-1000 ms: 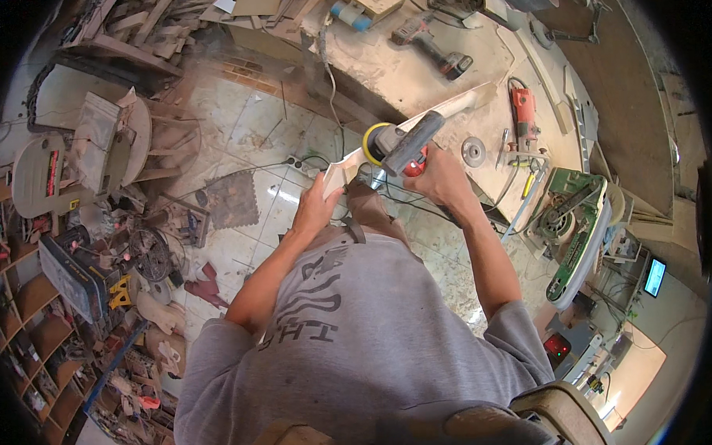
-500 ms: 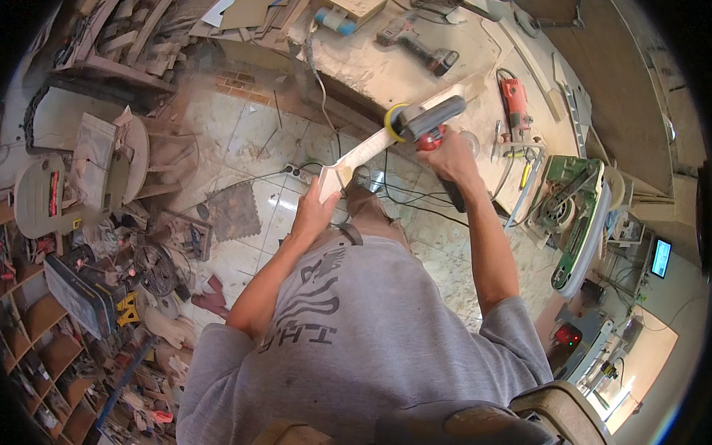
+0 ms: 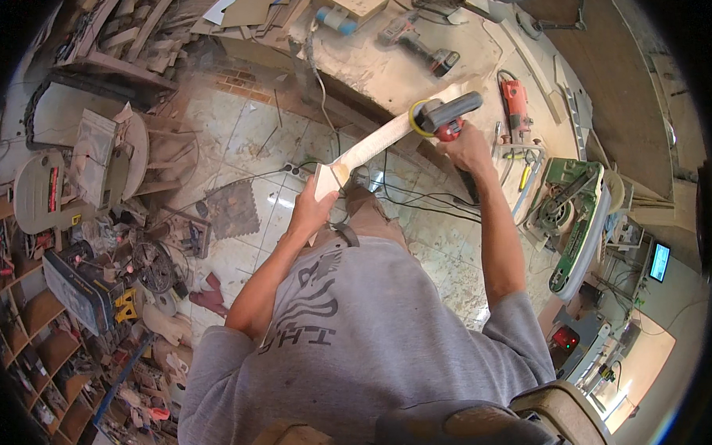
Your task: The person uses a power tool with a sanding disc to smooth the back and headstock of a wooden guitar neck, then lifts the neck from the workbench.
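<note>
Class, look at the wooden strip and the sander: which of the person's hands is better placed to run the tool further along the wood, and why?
Probably the right hand: it already grips the sander set against the far part of the wooden strip. The left hand holds the strip's near end, steadying it.

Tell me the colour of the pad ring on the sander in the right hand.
Yellow, on the dark grey and red sander held by the right hand; head view.

A single head-worn fisheye view, directed steeply downward; the workshop floor (image 3: 251, 140) is seen from above, its edges bent.
</note>
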Action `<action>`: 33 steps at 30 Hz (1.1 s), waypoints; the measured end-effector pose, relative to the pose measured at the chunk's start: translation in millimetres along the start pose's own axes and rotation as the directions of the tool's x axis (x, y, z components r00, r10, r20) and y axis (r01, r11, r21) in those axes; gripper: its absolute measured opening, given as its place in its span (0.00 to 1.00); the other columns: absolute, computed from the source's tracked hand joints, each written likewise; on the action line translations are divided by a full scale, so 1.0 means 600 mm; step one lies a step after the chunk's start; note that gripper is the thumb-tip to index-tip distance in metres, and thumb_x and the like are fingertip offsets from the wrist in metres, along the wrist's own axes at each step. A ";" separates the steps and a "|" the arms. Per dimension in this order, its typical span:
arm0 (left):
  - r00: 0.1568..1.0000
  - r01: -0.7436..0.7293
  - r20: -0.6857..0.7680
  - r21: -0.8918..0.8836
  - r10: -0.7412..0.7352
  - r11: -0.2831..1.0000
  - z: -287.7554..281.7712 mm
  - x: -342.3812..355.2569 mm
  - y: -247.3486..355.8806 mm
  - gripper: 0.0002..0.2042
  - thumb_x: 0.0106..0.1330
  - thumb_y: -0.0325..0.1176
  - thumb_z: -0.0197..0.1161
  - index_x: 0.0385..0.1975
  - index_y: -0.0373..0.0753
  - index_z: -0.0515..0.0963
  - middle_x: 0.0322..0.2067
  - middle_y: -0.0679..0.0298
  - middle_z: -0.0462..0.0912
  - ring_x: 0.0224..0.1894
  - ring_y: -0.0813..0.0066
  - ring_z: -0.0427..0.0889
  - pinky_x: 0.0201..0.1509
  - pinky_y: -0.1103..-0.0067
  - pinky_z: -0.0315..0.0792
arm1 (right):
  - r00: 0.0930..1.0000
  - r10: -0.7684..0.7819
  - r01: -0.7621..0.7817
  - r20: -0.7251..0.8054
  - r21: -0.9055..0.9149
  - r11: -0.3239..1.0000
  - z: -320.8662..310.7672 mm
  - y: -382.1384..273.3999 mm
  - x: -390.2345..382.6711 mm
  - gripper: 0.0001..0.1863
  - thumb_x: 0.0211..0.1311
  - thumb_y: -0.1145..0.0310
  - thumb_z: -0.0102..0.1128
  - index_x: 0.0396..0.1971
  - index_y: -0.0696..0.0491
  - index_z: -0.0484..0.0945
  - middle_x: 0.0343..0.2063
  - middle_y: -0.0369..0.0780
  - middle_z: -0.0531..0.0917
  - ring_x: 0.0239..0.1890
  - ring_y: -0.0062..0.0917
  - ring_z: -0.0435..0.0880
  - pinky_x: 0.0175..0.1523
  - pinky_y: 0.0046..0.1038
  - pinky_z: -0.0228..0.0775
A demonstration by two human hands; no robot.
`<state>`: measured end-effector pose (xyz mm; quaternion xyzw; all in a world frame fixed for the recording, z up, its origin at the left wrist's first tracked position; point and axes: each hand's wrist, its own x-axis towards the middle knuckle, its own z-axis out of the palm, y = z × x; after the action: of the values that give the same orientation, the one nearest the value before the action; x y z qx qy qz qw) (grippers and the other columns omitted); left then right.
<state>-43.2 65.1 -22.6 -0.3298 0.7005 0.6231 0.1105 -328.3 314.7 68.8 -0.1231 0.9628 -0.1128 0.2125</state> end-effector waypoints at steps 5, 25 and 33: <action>0.999 0.025 0.048 -0.125 -0.019 0.992 0.007 -0.011 0.009 0.16 0.72 0.33 0.66 0.55 0.36 0.72 0.29 0.63 0.83 0.20 0.77 0.78 0.23 0.77 0.74 | 1.000 0.016 -0.018 0.019 0.088 0.996 0.017 0.030 0.016 0.39 0.43 0.49 0.76 0.48 0.67 0.81 0.41 0.61 0.88 0.48 0.52 0.89 0.55 0.45 0.80; 0.977 0.170 0.179 -0.308 -0.119 0.936 0.009 -0.006 -0.002 0.15 0.73 0.32 0.67 0.51 0.36 0.71 0.26 0.64 0.80 0.18 0.78 0.75 0.21 0.77 0.71 | 0.981 -0.163 0.158 0.103 0.058 0.986 0.060 -0.056 -0.089 0.33 0.46 0.55 0.76 0.46 0.64 0.78 0.37 0.60 0.87 0.44 0.54 0.89 0.53 0.48 0.81; 0.963 0.234 0.209 -0.329 -0.171 0.915 0.005 -0.003 0.000 0.15 0.73 0.32 0.67 0.51 0.37 0.70 0.27 0.64 0.80 0.19 0.78 0.75 0.21 0.77 0.70 | 0.980 -0.162 0.156 0.116 0.060 0.986 0.052 -0.058 -0.081 0.35 0.43 0.57 0.76 0.49 0.65 0.77 0.37 0.60 0.87 0.44 0.55 0.88 0.53 0.48 0.80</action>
<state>-42.8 68.7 -22.4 -0.3586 0.5276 0.7498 0.1754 -265.5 290.4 68.9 -0.2007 0.9321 -0.1459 0.2638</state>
